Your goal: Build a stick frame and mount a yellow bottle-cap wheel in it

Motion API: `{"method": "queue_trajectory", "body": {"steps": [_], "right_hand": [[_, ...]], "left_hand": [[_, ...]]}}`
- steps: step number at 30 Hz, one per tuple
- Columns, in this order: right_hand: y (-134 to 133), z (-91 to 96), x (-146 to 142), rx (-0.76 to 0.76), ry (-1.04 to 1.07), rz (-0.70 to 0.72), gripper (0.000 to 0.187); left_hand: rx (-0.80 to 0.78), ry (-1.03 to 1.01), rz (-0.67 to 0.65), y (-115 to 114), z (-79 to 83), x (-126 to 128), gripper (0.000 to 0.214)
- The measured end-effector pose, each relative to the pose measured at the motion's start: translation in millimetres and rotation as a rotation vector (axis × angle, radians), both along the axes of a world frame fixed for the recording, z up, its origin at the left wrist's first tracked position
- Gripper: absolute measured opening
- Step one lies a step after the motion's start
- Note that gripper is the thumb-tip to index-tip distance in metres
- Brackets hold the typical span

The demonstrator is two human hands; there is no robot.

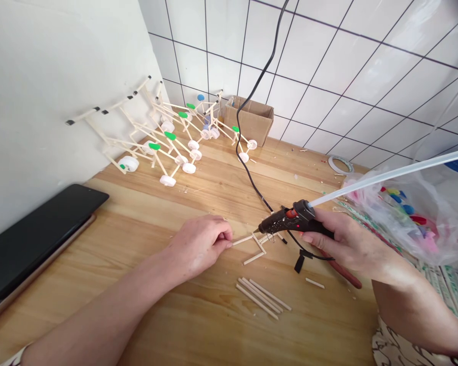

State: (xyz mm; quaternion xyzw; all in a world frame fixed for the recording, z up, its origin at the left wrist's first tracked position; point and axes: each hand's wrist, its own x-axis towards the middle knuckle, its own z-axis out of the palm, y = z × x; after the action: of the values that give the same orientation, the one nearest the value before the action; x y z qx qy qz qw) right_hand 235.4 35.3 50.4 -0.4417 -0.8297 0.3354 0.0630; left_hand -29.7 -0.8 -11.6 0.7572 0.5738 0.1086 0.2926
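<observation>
left fingers (225, 235) pinching one end of a little wooden frame (258, 245) down on the worktop (194, 325) | right fingers (321, 243) wrapped round a black glue gun (307, 219), nozzle (257, 231) right by the frame | loose sticks (262, 299) near it | I'm seeing a whole bunch of toy trikes (170, 136) back by the wall (229, 40)

We record a black plastic glue gun (278, 222) with an orange-red patch (291, 213) and a translucent white glue stick (389, 175). We find the small frame of thin wooden sticks (259, 244) pale cream. We note white disc wheels (168, 180) and green oval pieces (170, 136), a brown cardboard box (252, 121), white wall tiles (328, 66) with black grid lines, a light brown wood-grained tabletop (198, 325) and a cream sleeve (397, 348) with dark curving lines.
</observation>
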Motion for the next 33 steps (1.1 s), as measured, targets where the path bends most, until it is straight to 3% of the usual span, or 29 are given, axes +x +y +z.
{"method": "queue_trajectory", "body": {"steps": [13,18,22,33], "right_hand": [[-8.3,32.1,8.2,0.016,0.081,-0.044,0.019],[-16.5,24.5,26.2,-0.116,0.011,-0.073,0.018],[-19.7,17.4,31.2,-0.105,-0.021,-0.044,0.018],[-22.0,19.0,19.5,-0.063,-0.133,-0.012,0.028]], "left_hand": [[-0.005,0.003,0.009,0.8,0.8,0.7,0.01],[-0.002,0.003,0.005,0.8,-1.3,-0.2,0.01],[0.006,0.0,0.002,0.1,-0.8,-0.3,0.011],[0.01,-0.002,0.003,-0.4,-4.1,-0.5,0.012]]}}
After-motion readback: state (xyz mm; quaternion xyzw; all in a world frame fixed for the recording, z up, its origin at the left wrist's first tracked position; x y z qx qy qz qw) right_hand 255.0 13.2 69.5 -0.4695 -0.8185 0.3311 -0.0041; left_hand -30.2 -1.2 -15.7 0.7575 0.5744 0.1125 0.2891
